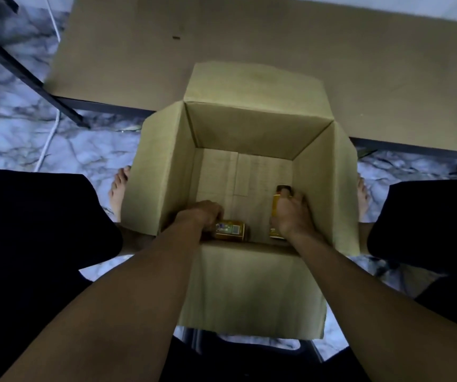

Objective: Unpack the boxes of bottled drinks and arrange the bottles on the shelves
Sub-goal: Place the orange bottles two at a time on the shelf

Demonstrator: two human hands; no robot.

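Against the near wall of the box (166, 172), toward its left corner, your left hand (208, 213) was curled over one end of the lying bottle (231, 230), an amber one flat on its side on the box floor with its label up. The fingertips were hidden under the hand, so I judged that a clasp rather than saw one. A hold round the middle of the body would have served you better, since an end grip lets a lying bottle swing as it rises. Toward the near right corner your right hand (293, 213) was wrapped round the second bottle (281, 194), fingers closed on its body below the gold cap. I could not tell whether it stood or leaned. That grip looked sound. The rest of the box floor showed bare card, so these seemed the last two. You needed to lift both straight up, clear of the tall walls, then carry them over the far flap to the shelf board (221, 28) beyond
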